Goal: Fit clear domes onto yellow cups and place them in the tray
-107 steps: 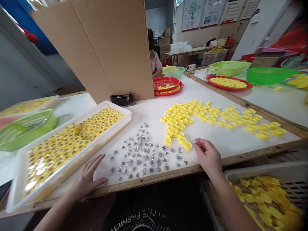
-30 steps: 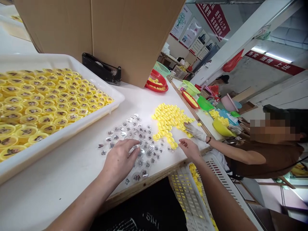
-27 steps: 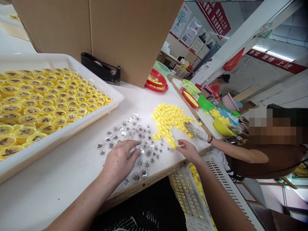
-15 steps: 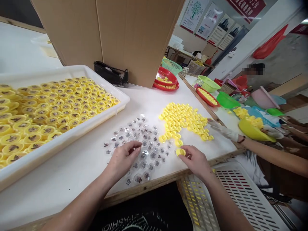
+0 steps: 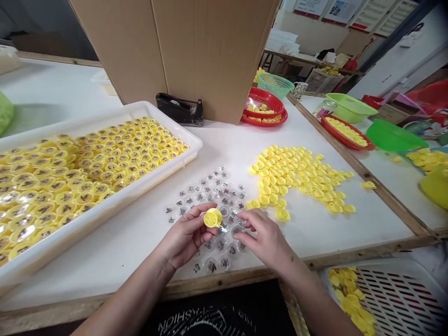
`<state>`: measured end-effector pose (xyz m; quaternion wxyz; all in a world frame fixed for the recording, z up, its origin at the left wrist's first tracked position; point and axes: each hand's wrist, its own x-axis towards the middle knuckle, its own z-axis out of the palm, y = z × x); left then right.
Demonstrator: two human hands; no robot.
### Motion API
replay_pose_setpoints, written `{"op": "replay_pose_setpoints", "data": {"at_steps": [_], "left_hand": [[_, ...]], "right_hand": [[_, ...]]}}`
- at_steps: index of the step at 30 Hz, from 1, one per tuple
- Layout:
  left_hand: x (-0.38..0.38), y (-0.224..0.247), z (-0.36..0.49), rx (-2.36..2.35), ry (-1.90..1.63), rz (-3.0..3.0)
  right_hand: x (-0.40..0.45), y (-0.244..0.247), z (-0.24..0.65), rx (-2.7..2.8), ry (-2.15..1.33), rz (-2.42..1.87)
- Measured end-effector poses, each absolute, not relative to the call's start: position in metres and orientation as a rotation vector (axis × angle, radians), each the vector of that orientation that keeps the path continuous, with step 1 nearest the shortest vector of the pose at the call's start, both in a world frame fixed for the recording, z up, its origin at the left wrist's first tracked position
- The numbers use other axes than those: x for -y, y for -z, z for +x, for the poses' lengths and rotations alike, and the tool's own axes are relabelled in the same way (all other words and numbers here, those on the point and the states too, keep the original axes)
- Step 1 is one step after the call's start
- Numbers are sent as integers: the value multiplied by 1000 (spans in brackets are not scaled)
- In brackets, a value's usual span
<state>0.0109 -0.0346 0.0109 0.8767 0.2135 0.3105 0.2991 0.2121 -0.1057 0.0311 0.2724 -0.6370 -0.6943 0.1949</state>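
Observation:
My left hand [image 5: 184, 238] is closed on a small round yellow plastic cap [image 5: 213, 218], pinched between thumb and fingers above the table. My right hand [image 5: 264, 235] hovers to its right, thumb and curled fingers apart, over clear round domed pieces with dark printed figures [image 5: 221, 244]. These clear pieces lie spread beneath and between both hands, some hidden by them. Right of them spreads a loose pile of yellow caps [image 5: 273, 179], a few close to my right hand.
At left stands a white tray [image 5: 196, 145] full of yellow pieces with printed faces. A tape dispenser [image 5: 180, 109] sits before a cardboard box [image 5: 206, 56]. Red plates [image 5: 266, 122] stand beside it. Wooden strips edge the table; a white slatted basket [image 5: 395, 298] is below right.
The yellow cap has passed from my right hand to my left. My right hand has moved left over the clear pieces. The view has shifted; the co-worker's gloved hand has left the yellow pile.

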Motion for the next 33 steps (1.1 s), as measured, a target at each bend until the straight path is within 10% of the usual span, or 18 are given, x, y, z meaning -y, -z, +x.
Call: {"op": "replay_pose_setpoints", "data": {"at_steps": [22,33], "left_hand": [[39,-19,15,-813,-639,564],[46,-18,32,-761,-649,557]], "right_hand": [[102,-17,229,1727,-810,-1731],[89,-30,196,757,-1388,-1181]]}}
